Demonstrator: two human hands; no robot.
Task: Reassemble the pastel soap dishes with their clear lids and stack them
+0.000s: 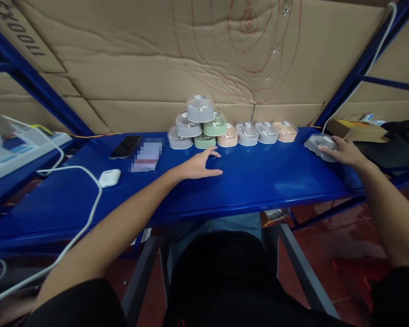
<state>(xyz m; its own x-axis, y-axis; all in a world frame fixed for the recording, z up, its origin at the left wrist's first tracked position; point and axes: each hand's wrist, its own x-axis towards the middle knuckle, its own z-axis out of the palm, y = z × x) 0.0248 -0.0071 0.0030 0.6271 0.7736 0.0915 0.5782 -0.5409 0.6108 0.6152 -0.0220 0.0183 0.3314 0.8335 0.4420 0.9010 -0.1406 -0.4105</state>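
Note:
My left hand (202, 165) is just above the middle of the blue table (259, 177), thumb and fingers apart, with nothing in it. Behind it stands a pyramid of small boxes with clear domed lids: a grey box (200, 109) on top, a green box (215, 125) and a grey one below, and more under those. To their right are a peach box (227, 136), two grey boxes (247, 135) and another peach box (285, 132). At the table's right end, my right hand (346, 152) grips a grey, round, raised thing (315, 144) with a wide flat base; its exact kind is unclear.
Left on the table lie a black phone (125, 147), a phone with a blurred screen (147, 156) and a white earbud case (110, 177). A white cable (97, 200) crosses the left side. Cardboard (139, 68) lines the back; blue posts (364, 63) flank it.

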